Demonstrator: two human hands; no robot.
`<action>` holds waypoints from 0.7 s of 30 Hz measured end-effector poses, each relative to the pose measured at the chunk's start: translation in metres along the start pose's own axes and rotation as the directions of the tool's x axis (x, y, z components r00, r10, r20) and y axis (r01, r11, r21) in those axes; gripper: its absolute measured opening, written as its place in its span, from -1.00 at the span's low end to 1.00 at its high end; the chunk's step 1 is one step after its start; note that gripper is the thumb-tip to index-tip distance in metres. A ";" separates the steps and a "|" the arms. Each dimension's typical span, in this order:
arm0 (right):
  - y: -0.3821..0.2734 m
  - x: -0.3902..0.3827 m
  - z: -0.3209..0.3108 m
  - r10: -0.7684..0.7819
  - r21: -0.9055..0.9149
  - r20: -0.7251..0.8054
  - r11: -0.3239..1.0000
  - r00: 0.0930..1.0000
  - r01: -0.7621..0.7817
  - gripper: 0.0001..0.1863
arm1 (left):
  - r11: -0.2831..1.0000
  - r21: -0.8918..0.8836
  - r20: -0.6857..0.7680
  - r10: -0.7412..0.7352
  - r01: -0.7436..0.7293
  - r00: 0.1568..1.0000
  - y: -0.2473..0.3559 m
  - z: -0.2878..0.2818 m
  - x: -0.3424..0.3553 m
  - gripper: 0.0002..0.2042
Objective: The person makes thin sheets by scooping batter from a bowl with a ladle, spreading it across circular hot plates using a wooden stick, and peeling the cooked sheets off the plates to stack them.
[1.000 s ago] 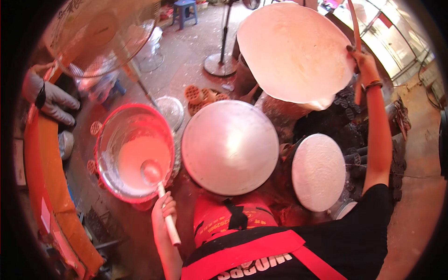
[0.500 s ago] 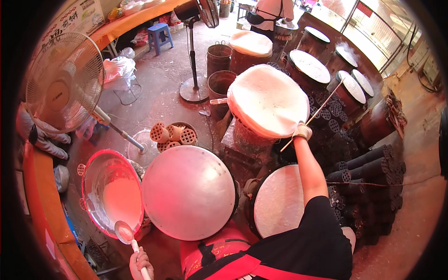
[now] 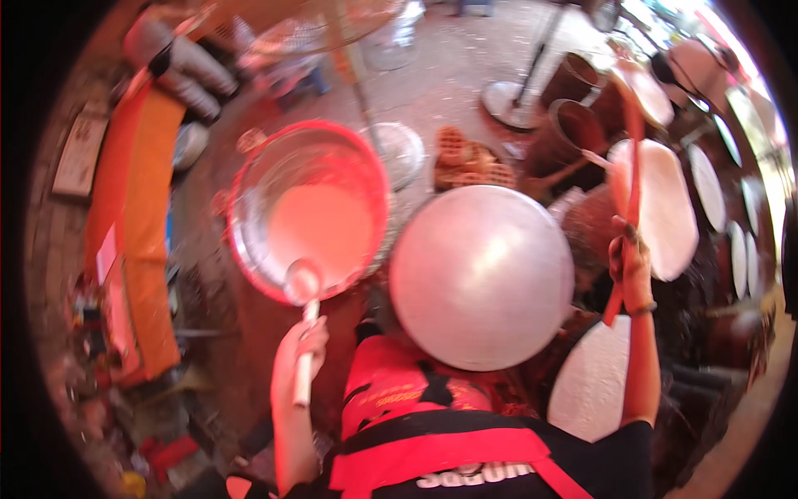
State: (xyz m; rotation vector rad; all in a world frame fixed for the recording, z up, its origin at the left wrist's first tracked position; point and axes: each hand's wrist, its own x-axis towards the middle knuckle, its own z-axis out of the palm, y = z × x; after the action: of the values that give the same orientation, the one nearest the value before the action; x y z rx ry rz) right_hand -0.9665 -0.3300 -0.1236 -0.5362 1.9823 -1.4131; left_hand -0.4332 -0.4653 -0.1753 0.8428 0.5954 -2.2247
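My left hand (image 3: 303, 345) is closed round the pale handle of a ladle (image 3: 303, 283), whose round metal head hangs over the near edge of a red-rimmed basin (image 3: 316, 216) of pale batter. My right hand (image 3: 628, 266) grips a long, thin reddish strip (image 3: 633, 150), held upright beside a stack of pale round sheets (image 3: 669, 224). In the middle sits a bare, shiny round metal griddle (image 3: 482, 279). Below my right hand, a second round griddle (image 3: 582, 382) bears a white layer, partly hidden by my arm.
An orange counter (image 3: 137, 216) runs along the left; someone in grey trousers (image 3: 187, 79) is beyond it. Perforated briquettes (image 3: 474, 162), metal drums (image 3: 573, 133) and a fan stand (image 3: 507, 108) are ahead. Another person (image 3: 690, 66) is at back right, above several round griddles (image 3: 706, 187).
The view has swung rightward and blurred since half a second ago. My right hand has drawn back from the stack with the strip turned more upright; the ladle stays in my left hand.
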 end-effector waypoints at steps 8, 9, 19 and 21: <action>-0.031 -0.016 0.292 0.596 -0.440 0.678 0.798 0.430 -0.413 -0.48 | 0.812 0.471 -0.040 0.410 -0.344 0.911 0.182 -0.044 0.098 -0.87; -0.030 -0.001 0.321 0.595 -0.533 0.644 0.800 0.481 -0.276 -0.48 | 0.883 0.308 -0.139 0.409 -0.354 0.902 0.204 -0.051 0.115 -0.82; -0.058 0.054 0.574 0.643 -0.664 0.717 0.511 0.269 0.546 -0.50 | 0.807 0.255 -0.060 0.563 -0.533 0.824 0.261 -0.129 0.239 -0.94; -0.046 0.039 0.593 0.563 -0.521 0.804 0.511 0.192 0.684 -0.49 | 0.842 0.308 0.056 0.448 -0.442 0.892 0.322 -0.188 0.266 -0.86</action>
State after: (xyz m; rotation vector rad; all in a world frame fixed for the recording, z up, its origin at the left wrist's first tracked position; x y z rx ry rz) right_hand -0.5813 -0.7743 -0.2208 -1.5617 1.1895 0.3903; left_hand -0.2749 -0.6796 -0.5481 1.0408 0.0301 -1.8985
